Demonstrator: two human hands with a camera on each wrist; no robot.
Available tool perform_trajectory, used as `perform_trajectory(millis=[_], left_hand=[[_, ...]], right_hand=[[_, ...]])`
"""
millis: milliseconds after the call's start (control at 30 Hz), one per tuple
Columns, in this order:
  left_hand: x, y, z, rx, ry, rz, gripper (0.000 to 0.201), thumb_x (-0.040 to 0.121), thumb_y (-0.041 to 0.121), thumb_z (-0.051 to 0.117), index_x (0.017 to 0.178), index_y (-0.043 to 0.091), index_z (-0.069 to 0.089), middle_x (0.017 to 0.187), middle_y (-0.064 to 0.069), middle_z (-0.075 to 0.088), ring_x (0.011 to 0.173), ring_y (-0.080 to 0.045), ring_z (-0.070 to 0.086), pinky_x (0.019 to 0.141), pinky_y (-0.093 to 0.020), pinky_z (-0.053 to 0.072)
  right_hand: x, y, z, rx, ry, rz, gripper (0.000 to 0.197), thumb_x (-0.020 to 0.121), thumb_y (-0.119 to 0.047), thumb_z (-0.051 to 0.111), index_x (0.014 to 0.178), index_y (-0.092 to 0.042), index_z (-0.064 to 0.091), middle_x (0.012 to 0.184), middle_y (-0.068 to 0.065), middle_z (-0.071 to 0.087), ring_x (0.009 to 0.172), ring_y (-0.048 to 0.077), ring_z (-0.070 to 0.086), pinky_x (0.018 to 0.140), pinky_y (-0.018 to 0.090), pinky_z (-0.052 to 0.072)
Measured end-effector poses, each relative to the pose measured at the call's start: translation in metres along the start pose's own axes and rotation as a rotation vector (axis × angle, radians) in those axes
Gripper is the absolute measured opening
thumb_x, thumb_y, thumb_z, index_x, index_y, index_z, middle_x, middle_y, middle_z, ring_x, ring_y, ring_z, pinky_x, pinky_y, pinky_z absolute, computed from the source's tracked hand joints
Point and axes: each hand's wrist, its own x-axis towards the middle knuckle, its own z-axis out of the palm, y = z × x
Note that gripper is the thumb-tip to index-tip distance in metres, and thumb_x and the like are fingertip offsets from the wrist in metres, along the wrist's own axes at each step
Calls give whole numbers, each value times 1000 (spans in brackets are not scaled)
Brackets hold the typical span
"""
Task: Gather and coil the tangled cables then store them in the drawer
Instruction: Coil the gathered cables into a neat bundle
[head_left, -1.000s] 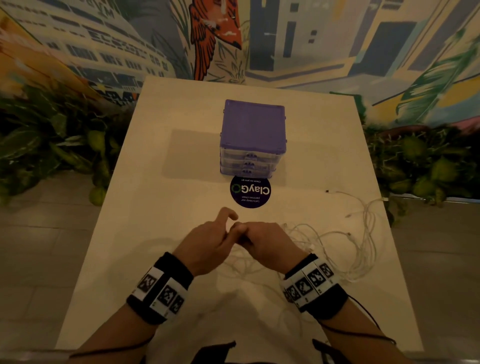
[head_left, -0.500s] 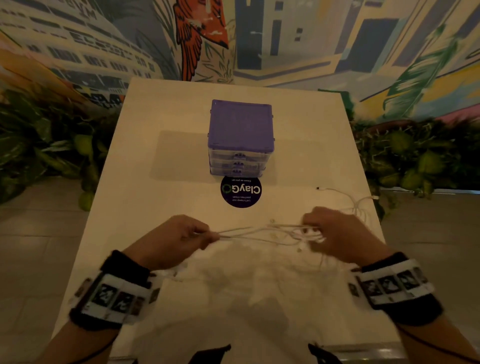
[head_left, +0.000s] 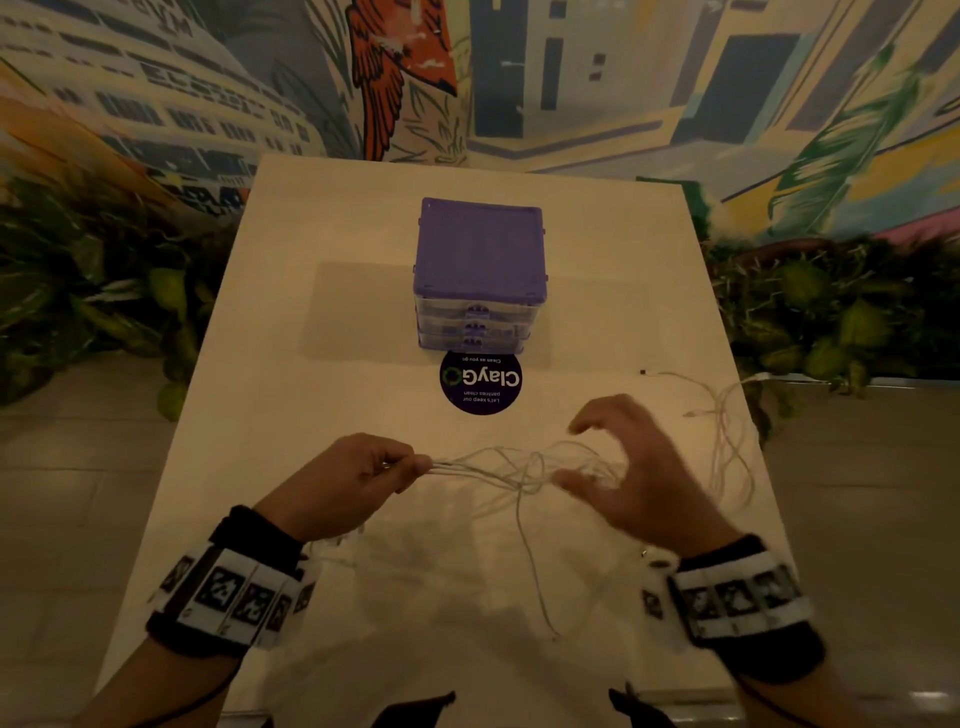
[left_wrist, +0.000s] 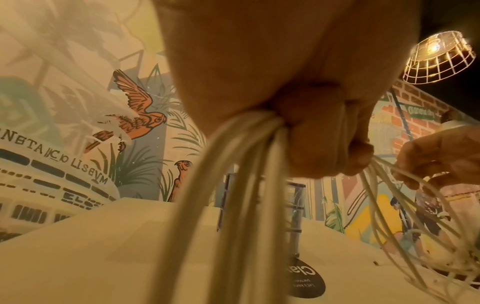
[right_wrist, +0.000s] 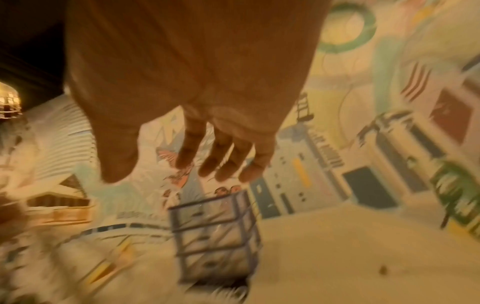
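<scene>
Thin white cables lie tangled over the near middle of the white table. My left hand pinches several strands at their left end. In the left wrist view the bundle hangs from the curled fingers. My right hand hovers blurred at the tangle's right end, fingers spread. In the right wrist view its fingers are straight and hold nothing. More cable loops trail toward the table's right edge. The purple drawer unit stands behind with its three clear drawers closed.
A round dark sticker lies on the table just in front of the drawer unit. Green plants line both long sides of the table, and a painted mural wall stands behind. A wire-cage lamp hangs overhead.
The hands were together, then drew apart with strands stretched between them. Now the right hand has spread its fingers and released the strands, which sag. The left hand still pinches its end.
</scene>
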Motion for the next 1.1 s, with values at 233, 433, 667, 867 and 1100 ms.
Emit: perform_trajectory(millis=[233, 433, 667, 867, 1100], left_hand=[[1, -1, 5, 1, -55, -15, 51, 91, 60, 40, 64, 17, 44, 55, 4, 36, 51, -7, 34, 52, -23, 26], [-13, -13, -9, 73, -65, -71, 45, 92, 50, 45, 65, 14, 48, 54, 7, 42, 49, -8, 38, 50, -22, 28], [-20, -26, -7, 171, -228, -190, 60, 84, 76, 21, 75, 23, 48, 66, 3, 52, 59, -6, 47, 61, -25, 37], [-3, 8, -1, 505, -83, -63, 93, 74, 86, 17, 143, 26, 34, 147, 3, 39, 137, -17, 31, 113, -35, 19], [27, 34, 43, 92, -122, -53, 49, 88, 63, 37, 116, 22, 39, 68, 1, 61, 58, -9, 56, 58, -33, 40]], right_hand=[[15, -36, 99, -138, -154, -140, 70, 82, -63, 55, 136, -19, 43, 135, 3, 54, 126, 21, 46, 112, 43, 26], [36, -24, 78, -182, -427, -97, 32, 94, -53, 46, 91, -24, 58, 80, -3, 64, 69, 16, 52, 59, 31, 37], [33, -14, 54, -271, -457, -140, 34, 98, -50, 38, 90, -22, 54, 74, -3, 60, 64, 16, 48, 58, 33, 39], [39, -25, 51, -219, -509, -97, 31, 96, -48, 43, 95, -21, 58, 85, 1, 66, 78, 23, 58, 63, 32, 38], [44, -33, 53, -88, -490, -73, 18, 96, -30, 53, 104, -16, 61, 94, 5, 68, 82, 23, 61, 69, 36, 48]])
